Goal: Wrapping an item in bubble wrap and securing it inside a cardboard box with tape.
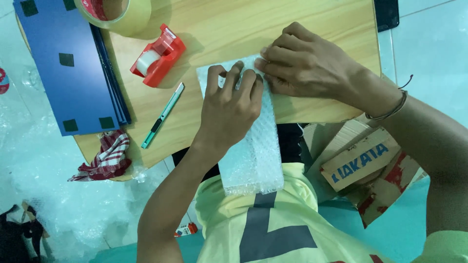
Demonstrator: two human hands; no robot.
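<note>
Head view, looking straight down: both hands are flat on a long parcel wrapped in clear bubble wrap (253,146), which runs from the middle of the frame down toward the lower centre, its far end on the pale wooden desk (234,29) and its near end hanging off the desk edge over the person's yellow shirt. The left hand (231,104) lies across the wrap with fingers spread and pressing down. The right hand (304,61) sits at the parcel's upper right corner, fingertips pinching or pressing the edge of the wrap; the two hands touch there, and neither is closed around the parcel.

The risk, as I read it: with so much of the parcel overhanging, easing off the left hand could let it tip or slide toward the lap. The folded wrap at that corner looks springy, so it may pop open if the right fingers lift.

Upper left of the parcel sits a red tape dispenser with a white roll (158,56), apart from the hands, and a green-handled utility knife (163,116) lies just left of the left wrist; a careless sweep of that arm could knock it. A big roll of clear packing tape (122,14) rests at the top edge, beside blue flat panels (68,63) at upper left.
</note>
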